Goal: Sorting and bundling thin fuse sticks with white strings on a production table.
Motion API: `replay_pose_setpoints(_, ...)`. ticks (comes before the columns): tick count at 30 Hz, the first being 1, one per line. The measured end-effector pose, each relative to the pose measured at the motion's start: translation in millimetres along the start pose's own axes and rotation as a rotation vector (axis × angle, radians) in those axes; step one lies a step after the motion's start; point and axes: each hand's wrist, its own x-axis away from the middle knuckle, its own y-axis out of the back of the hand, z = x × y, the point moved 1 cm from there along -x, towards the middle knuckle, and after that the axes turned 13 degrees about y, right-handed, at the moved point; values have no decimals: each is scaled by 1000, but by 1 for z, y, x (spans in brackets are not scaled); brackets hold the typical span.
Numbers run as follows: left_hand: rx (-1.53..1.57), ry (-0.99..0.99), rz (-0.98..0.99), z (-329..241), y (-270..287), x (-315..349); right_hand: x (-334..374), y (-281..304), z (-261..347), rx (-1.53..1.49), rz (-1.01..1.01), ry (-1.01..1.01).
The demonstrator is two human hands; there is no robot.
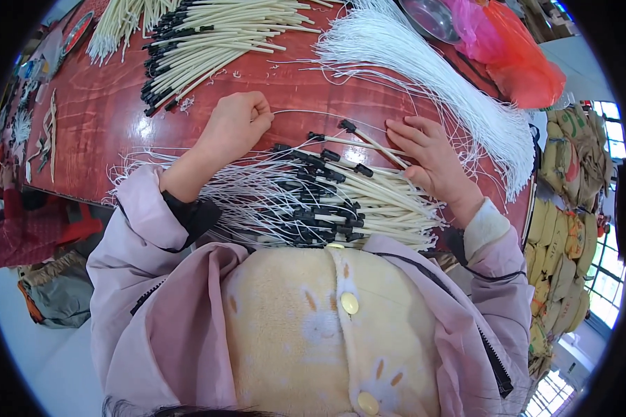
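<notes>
My left hand (236,124) is closed, its thumb and fingertips pinching the end of a thin white cord (309,111). The cord bows across the red table towards my right hand (432,158), whose fingers are stretched out and apart. Just beside the right thumb lies a cream tube with a black end piece (374,143); whether the thumb touches it I cannot tell. Below both hands, a pile of similar cream tubes (393,201) lies near my body, black ends in the middle and white cords (240,191) trailing left.
Across the red tabletop (94,132) lies another stack of cream tubes (222,35). A large bundle of white cords (424,69) drapes along the right side. Beyond it are a metal bowl (430,17) and a red plastic bag (525,66). Stuffed sacks (560,257) stand right of the table.
</notes>
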Motion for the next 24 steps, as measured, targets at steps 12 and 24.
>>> replay_pose_setpoints(12, 80, 161, -107, 33, 17, -3, 0, -1, -1, 9, -30, -65)
replay_pose_setpoints(24, -282, 138, -261, 12, 43, -10, -8, 6, 8, -47, -27, -141)
